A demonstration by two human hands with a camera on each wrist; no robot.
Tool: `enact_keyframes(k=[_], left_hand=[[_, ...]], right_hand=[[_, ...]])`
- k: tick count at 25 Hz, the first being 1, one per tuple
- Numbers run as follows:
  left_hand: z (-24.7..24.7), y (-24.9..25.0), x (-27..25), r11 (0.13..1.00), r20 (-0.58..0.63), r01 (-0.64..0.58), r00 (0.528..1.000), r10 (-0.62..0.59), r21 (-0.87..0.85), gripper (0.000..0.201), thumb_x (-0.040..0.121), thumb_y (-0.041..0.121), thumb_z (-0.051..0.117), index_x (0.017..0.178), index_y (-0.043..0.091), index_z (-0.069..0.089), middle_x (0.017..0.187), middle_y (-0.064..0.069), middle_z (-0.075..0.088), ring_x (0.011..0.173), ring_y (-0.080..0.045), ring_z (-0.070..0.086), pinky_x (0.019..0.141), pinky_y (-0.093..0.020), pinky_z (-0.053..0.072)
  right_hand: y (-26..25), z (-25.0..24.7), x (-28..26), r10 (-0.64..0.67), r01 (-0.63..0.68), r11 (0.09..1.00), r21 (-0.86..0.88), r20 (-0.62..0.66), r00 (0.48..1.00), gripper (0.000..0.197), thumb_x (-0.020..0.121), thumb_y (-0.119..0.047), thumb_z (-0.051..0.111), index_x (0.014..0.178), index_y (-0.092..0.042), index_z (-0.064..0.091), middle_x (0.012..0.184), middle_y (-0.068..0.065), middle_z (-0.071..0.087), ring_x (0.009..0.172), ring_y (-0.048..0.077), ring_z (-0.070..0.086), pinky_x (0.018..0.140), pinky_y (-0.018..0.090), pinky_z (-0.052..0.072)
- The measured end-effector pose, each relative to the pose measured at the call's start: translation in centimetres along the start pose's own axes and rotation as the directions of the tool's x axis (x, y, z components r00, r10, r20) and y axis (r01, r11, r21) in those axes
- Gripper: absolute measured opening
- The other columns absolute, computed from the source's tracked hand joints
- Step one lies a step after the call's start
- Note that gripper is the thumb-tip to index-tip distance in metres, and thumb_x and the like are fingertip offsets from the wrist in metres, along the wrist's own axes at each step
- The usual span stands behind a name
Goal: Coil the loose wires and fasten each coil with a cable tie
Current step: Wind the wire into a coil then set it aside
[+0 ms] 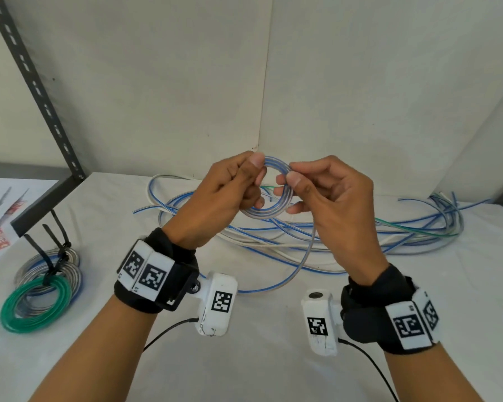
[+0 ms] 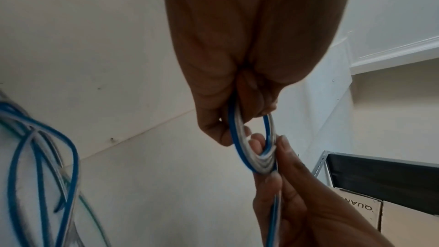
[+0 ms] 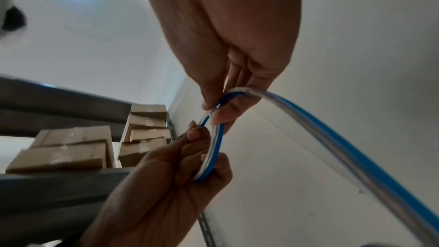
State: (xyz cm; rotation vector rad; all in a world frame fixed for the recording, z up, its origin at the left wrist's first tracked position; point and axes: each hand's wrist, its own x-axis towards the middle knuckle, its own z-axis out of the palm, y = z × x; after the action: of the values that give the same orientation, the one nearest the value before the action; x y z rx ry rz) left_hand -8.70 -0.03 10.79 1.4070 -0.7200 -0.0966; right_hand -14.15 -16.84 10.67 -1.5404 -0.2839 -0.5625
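A small coil [image 1: 269, 189] of clear wire with a blue stripe is held up above the table between both hands. My left hand [image 1: 238, 181] pinches its left side with thumb and fingers; in the left wrist view the coil [image 2: 240, 144] runs through that grip. My right hand [image 1: 302, 184] pinches the coil's right side [image 3: 215, 138]. The wire's loose tail [image 1: 299, 265] hangs from the coil down to the table, and it sweeps past the right wrist camera as a thick blue-striped strand [image 3: 332, 138]. A tangle of loose blue, white and green wires [image 1: 346, 236] lies behind the hands.
Several finished coils [image 1: 45, 288], one green, lie at the front left, each bound with a black cable tie [image 1: 55, 256]. A grey slotted shelf post [image 1: 32, 88] stands at the left. Printed papers [image 1: 0, 216] lie beyond the table's left edge. Cardboard boxes [image 3: 71, 151] sit on shelving.
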Motion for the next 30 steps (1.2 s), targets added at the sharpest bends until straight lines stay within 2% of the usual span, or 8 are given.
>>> enact_keyframes(k=[6,10,15,18,22,24,27,30], left_hand=[[1.9,0.0,0.3,0.97,-0.131,-0.062,0.991,0.031,-0.236,0.036,0.111,0.024,0.033,0.078,0.013,0.043,0.064,-0.002,0.013,0.051,-0.013,0.016,0.059,-0.023,0.04],[1.8,0.2,0.2,0.95,-0.177,-0.075,0.984,0.021,-0.303,0.037,0.111,0.027,0.031,0.079,0.013,0.042,0.062,0.002,0.012,0.048,-0.009,0.017,0.058,-0.024,0.04],[2.4,1.2,-0.3,0.91,-0.136,0.121,0.972,-0.189,-0.397,0.048,0.108,0.038,0.034,0.069,0.014,0.048,0.049,0.006,0.017,0.039,-0.011,0.02,0.064,-0.026,0.049],[1.9,1.7,-0.1,0.91,-0.001,0.31,0.946,-0.323,-0.273,0.056,0.105,0.046,0.035,0.067,0.009,0.051,0.041,0.002,0.028,0.036,-0.016,0.031,0.072,-0.03,0.055],[1.7,1.3,-0.5,0.915,0.025,0.401,0.916,-0.4,-0.047,0.043,0.107,0.028,0.036,0.071,0.009,0.049,0.049,0.001,0.027,0.039,-0.015,0.028,0.067,-0.035,0.055],[2.0,1.2,-1.0,0.916,-0.026,0.398,0.918,-0.397,0.05,0.041,0.108,0.028,0.036,0.071,0.011,0.047,0.055,0.001,0.028,0.041,-0.011,0.026,0.062,-0.031,0.048],[1.8,1.1,-1.2,0.93,-0.054,0.322,0.947,-0.318,0.179,0.044,0.107,0.032,0.041,0.072,0.008,0.052,0.071,-0.013,0.033,0.048,-0.012,0.032,0.061,-0.03,0.046],[1.5,1.9,-1.7,0.962,-0.091,0.237,0.97,-0.226,0.139,0.046,0.108,0.032,0.043,0.069,0.009,0.051,0.068,-0.012,0.028,0.055,-0.017,0.027,0.057,-0.028,0.043]], right_hand=[[-0.7,1.0,-0.6,0.029,-0.016,0.991,0.13,-0.098,0.995,0.004,0.096,-0.009,0.066,0.099,-0.008,0.065,0.093,0.014,0.078,0.084,0.024,0.077,0.055,0.026,0.056],[0.2,1.6,-0.9,-0.027,0.031,0.997,0.066,-0.063,0.998,0.018,0.095,-0.008,0.068,0.112,-0.015,0.068,0.097,0.014,0.076,0.084,0.021,0.072,0.055,0.026,0.055],[0.1,-0.2,-0.1,-0.034,0.034,0.999,-0.014,0.008,0.999,0.011,0.094,-0.005,0.069,0.104,-0.005,0.063,0.093,0.014,0.077,0.084,0.023,0.075,0.054,0.027,0.054],[-0.6,-1.9,0.5,-0.06,0.077,0.989,-0.122,0.14,0.988,0.007,0.092,-0.001,0.07,0.098,-0.004,0.067,0.091,0.012,0.077,0.085,0.021,0.075,0.052,0.029,0.054],[-1.1,-2.4,0.7,0.021,0.08,0.935,-0.344,0.28,0.96,0.008,0.092,-0.006,0.072,0.1,-0.007,0.074,0.09,0.008,0.077,0.078,0.016,0.072,0.058,0.026,0.055],[-0.8,-2.2,0.3,0.028,0.078,0.929,-0.362,0.279,0.96,0.01,0.092,-0.008,0.072,0.102,-0.006,0.074,0.09,0.008,0.078,0.074,0.009,0.07,0.059,0.025,0.055],[-0.7,-1.9,-0.4,0.007,0.075,0.949,-0.305,0.26,0.965,0.009,0.093,-0.008,0.072,0.101,-0.008,0.074,0.088,0.002,0.078,0.079,0.01,0.071,0.057,0.026,0.054],[-1.0,-1.4,-1.0,-0.067,0.119,0.962,-0.245,0.212,0.975,0.013,0.095,-0.01,0.069,0.102,-0.018,0.076,0.093,-0.001,0.078,0.082,0.008,0.07,0.057,0.027,0.053]])
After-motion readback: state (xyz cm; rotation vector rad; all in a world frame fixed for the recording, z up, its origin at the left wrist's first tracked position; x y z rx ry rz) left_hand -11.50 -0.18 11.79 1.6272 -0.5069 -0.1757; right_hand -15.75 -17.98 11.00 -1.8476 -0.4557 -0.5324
